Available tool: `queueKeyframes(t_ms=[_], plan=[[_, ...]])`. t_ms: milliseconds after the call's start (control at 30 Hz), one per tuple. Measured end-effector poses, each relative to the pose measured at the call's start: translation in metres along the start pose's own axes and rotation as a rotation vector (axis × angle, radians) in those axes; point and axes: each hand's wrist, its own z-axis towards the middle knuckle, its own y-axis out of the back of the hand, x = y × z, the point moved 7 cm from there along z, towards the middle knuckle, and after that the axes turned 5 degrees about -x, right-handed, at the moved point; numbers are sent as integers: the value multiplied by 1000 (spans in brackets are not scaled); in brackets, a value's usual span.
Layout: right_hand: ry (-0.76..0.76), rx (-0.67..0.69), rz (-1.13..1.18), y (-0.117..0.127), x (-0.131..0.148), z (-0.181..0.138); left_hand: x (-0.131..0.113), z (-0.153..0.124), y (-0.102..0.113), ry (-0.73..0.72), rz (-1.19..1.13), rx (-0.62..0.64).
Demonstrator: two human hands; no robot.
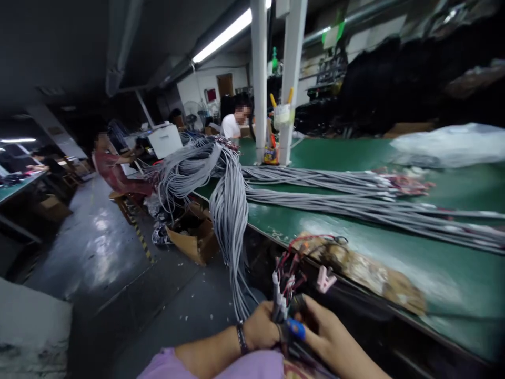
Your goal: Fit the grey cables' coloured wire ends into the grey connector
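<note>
My left hand (pixel 262 329) is closed around a bunch of grey cable ends (pixel 282 295) with white sleeves and red and black wires sticking up. Beside it, my right hand (pixel 329 334) pinches the same bunch from the right; one finger wears a blue wrap (pixel 295 328). A dark band sits on my left wrist. A pink clip (pixel 325 279) shows just above my right hand at the bench edge. The grey cables (pixel 231 221) hang over the edge of the green bench (pixel 355 237) down to my hands.
Long grey cable bundles (pixel 355 195) lie across the bench. Two white posts (pixel 276 79) stand on it, a white plastic bag (pixel 450 145) at far right. An open cardboard box (pixel 193 237) sits on the floor. Two people sit farther back.
</note>
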Motion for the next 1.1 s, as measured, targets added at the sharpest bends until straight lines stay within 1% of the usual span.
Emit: queueKeyframes(t_ms=[33, 67, 100, 133, 233, 333, 533, 667, 767, 833, 933, 1033, 1100], plan=[[-15, -38, -28, 2, -1, -1, -2, 1, -8, 1, 19, 15], [-35, -71, -52, 4, -3, -2, -1, 1, -14, 36, 39, 16], [-47, -84, -56, 5, -4, -4, 1, 2, -17, 68, 57, 6], [-54, -91, -54, 6, -5, -6, 3, 2, -20, 96, 84, 24], [-86, -142, -37, 13, -10, -12, 4, 4, -19, 106, 124, 26], [-102, -167, 3, 14, -15, -17, 7, 8, -18, 107, 85, 35], [-141, -144, 81, 10, -29, -14, 16, 15, -17, 121, 1, 11], [-126, -139, 52, 11, -32, -8, 14, 13, -18, 138, -66, 61], [-105, -169, -8, 14, -32, -7, 10, 11, -19, 132, -103, 84], [-106, -194, 0, 16, -31, -8, 11, 11, -18, 137, -105, 55], [-109, -227, 122, 20, -31, -10, 14, 13, -13, 118, -99, -44], [-166, -276, 323, 23, -38, -12, 9, 16, 1, 17, -96, -184], [-230, -275, 475, 20, -45, -13, 3, 17, 12, -52, -103, -254]])
